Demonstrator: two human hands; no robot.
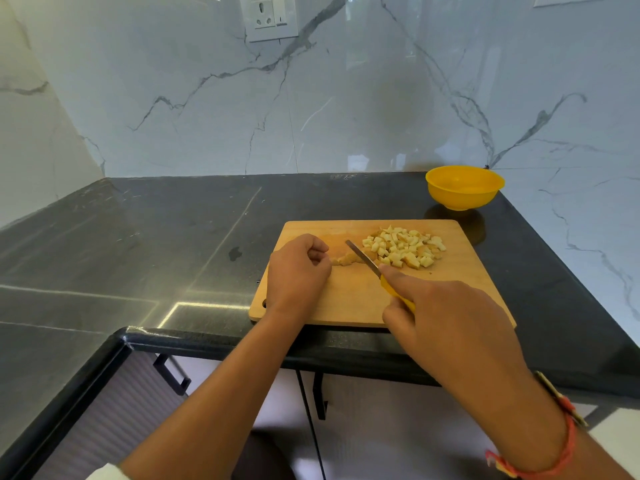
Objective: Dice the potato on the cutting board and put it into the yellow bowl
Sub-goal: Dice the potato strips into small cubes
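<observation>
Quick check-in from my end of the feed: most of the potato is already cubed, sitting in a loose pile of diced potato [405, 247] on the far right part of the wooden cutting board [346, 301], and there's one last potato strip [348, 260] lying flat just left of the pile. The right hand [446, 317] is wrapped round the yellow-handled knife [362, 254], index finger stretched along the blade's back, edge across that strip. The left hand [298, 271] is curled up against the strip's left end, pinning it as far as I can tell. The yellow bowl [464, 187] sits on the dark counter [173, 237] just past the board's far right corner, nothing in it yet. My guess is the cubes are light, firm, a bit wet and starchy, so they'll stick and scatter. I'd scoop them between cupped fingers and the blade's flat side instead of picking singles.
</observation>
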